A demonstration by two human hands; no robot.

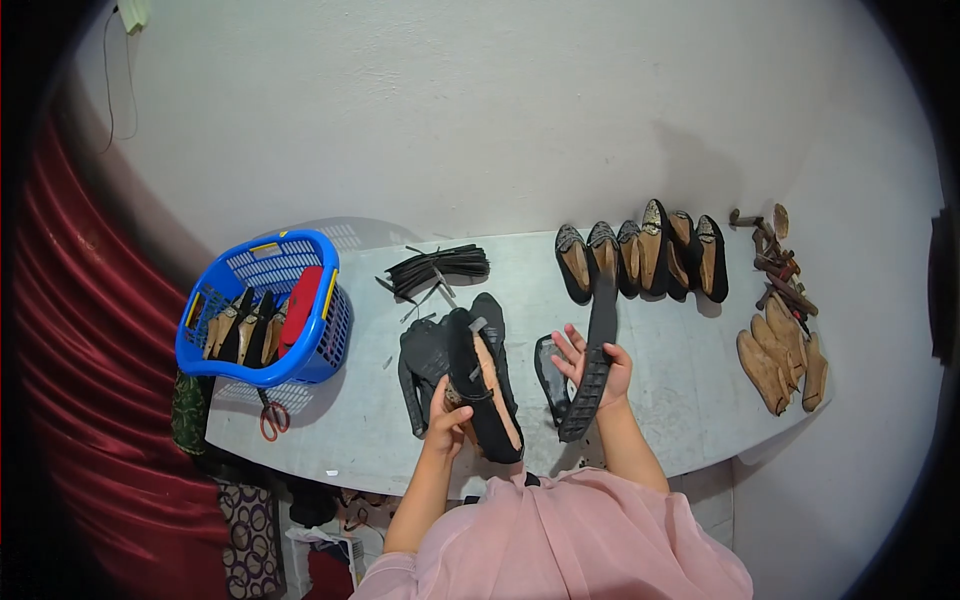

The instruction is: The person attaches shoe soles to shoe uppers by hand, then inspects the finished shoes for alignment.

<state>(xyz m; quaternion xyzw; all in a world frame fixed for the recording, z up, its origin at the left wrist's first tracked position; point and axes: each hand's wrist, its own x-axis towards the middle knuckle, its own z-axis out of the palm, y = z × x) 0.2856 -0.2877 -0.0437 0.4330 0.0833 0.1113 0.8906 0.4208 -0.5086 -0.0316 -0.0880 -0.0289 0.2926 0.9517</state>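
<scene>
My left hand [445,425] is closed around a black shoe [493,425], which it holds tilted above the table with a long tan strip of its underside or inside showing. In my right hand [618,382] is a black shoe sole [602,325], held upright on edge between thumb and palm, some fingers spread behind it. The shoe and the sole are apart. Several black soles [425,343] lie in a pile beyond my left hand, partly hidden by the shoe. Another black sole [551,372] lies just left of my right hand.
On the table [660,430] stand a row of black flats [654,250], wooden shoe lasts [765,372] and hand tools [778,268] at right. A bundle of black strips [437,268] lies at back. A blue basket [335,305] with shoes and red-handled scissors [272,420] are left.
</scene>
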